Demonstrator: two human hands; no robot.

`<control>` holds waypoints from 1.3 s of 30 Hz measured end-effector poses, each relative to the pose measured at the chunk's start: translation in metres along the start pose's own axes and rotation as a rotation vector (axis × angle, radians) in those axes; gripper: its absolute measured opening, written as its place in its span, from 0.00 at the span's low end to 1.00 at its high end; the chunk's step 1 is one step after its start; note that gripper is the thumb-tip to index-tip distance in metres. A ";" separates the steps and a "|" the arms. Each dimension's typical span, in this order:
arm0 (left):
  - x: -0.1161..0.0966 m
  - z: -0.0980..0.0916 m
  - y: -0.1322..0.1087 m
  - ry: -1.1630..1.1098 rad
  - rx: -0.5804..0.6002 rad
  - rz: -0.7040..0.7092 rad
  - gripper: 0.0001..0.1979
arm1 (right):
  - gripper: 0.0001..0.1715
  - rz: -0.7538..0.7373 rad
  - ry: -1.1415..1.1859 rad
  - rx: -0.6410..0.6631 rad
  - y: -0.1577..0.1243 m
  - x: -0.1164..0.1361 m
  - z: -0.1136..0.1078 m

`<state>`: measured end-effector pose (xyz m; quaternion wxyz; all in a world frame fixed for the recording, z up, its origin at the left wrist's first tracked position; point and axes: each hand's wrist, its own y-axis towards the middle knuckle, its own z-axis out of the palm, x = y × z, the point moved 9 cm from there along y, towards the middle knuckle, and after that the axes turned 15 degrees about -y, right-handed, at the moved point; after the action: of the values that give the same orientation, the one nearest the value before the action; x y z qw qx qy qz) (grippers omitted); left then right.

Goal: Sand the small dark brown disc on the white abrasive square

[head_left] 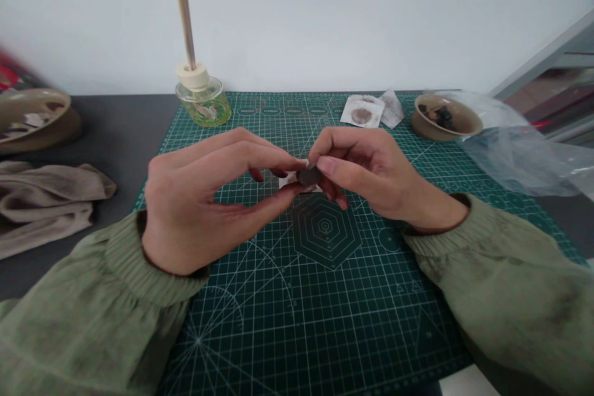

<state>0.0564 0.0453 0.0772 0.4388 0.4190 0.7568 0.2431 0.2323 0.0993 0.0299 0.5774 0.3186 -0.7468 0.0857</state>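
Carefully, bare left hand point(190, 210) and right hand point(366, 173) closed together, fingertips pinching small dark round piece point(309, 176), piece held above green gridded cutting mat point(325, 315), white paper scrap point(288, 181) behind it

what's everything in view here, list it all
green gridded cutting mat: 1, green with white lines, on the tabletop
dark grey tabletop: 1, dark grey, under everything
glass bottle: 1, pale yellow liquid, cream stopper, wooden stick, back left of mat
tan ceramic bowl: 1, tan, dark pieces inside, back right
tan ceramic dish: 1, tan, far left
folded beige cloth: 1, beige, left of mat
clear plastic bag: 1, clear, right of bowl
stained white paper: 1, white, brown round stain, back of mat
dark round piece: 1, dark grey, between fingertips
left hand: 1, pinching piece, green sleeve
right hand: 1, pinching piece, green sleeve
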 end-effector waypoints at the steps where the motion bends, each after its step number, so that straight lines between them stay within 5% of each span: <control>1: 0.000 0.000 0.000 0.005 -0.001 -0.007 0.08 | 0.18 -0.001 -0.001 -0.003 0.000 0.001 0.000; 11: 0.012 -0.001 -0.002 -0.009 -0.004 -0.071 0.04 | 0.16 -0.022 0.014 -0.066 0.002 0.004 -0.005; 39: 0.019 -0.003 -0.005 0.031 -0.032 -0.139 0.04 | 0.28 -0.087 -0.077 -0.099 0.004 0.007 -0.009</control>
<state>0.0464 0.0586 0.0668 0.4495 0.3547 0.7868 0.2305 0.2363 0.1044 0.0399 0.5666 0.3249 -0.7572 0.0113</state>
